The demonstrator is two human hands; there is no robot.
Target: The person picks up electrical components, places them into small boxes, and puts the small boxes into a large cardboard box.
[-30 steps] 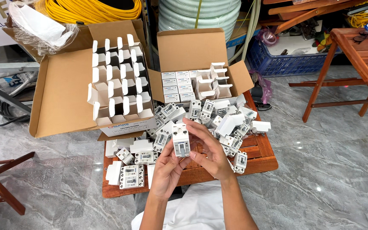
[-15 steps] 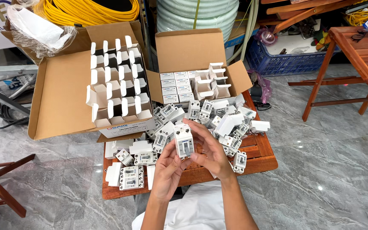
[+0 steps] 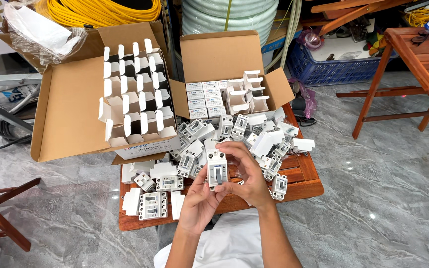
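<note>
Both my hands hold one white circuit breaker (image 3: 216,171) with a dark switch, upright above a small wooden table (image 3: 301,184). My left hand (image 3: 199,201) grips it from below and the left. My right hand (image 3: 247,173) curls around its right side and top. A heap of several similar white breakers (image 3: 234,136) and small white boxes lies on the table just beyond my hands.
Two open cardboard cartons stand behind the heap: a left one (image 3: 70,111) with opened small boxes, a right one (image 3: 224,57) partly filled. A blue crate (image 3: 333,69), yellow cable coil (image 3: 95,10), wooden stand (image 3: 413,64) and grey marble floor surround.
My hands have shifted the breaker slightly lower and toward me; the camera view moved a little. Nothing else has changed.
</note>
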